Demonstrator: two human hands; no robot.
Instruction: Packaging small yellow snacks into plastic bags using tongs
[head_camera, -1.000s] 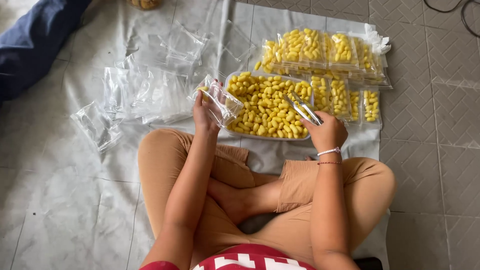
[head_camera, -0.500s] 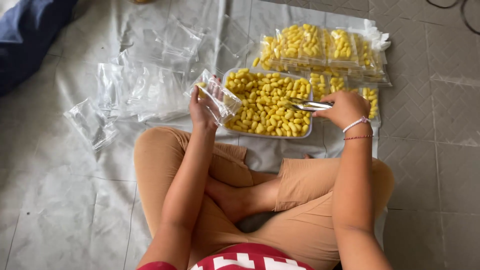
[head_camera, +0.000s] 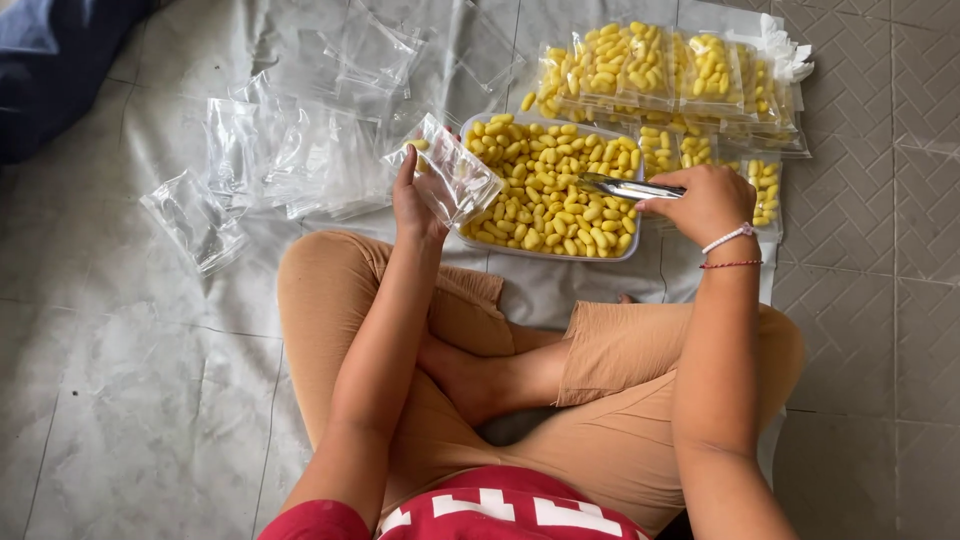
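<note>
I sit cross-legged on the floor. My left hand (head_camera: 415, 205) holds a clear plastic bag (head_camera: 455, 170) with a few yellow pieces in it, just left of a clear tray (head_camera: 545, 252) heaped with small yellow oval pieces (head_camera: 550, 195). My right hand (head_camera: 705, 200) grips metal tongs (head_camera: 625, 187) that point left over the tray's right side, their tips above the yellow heap.
Empty clear bags (head_camera: 300, 150) lie scattered on a plastic sheet (head_camera: 100, 330) to the left. Filled bags of yellow pieces (head_camera: 670, 75) are stacked behind and right of the tray. Dark blue cloth (head_camera: 60, 70) lies at the top left. Grey tiled floor (head_camera: 880, 250) is on the right.
My right hand has shifted to the right and turned the tongs from angled to lying flat, pointing left over the tray. My left hand keeps the bag in about the same place.
</note>
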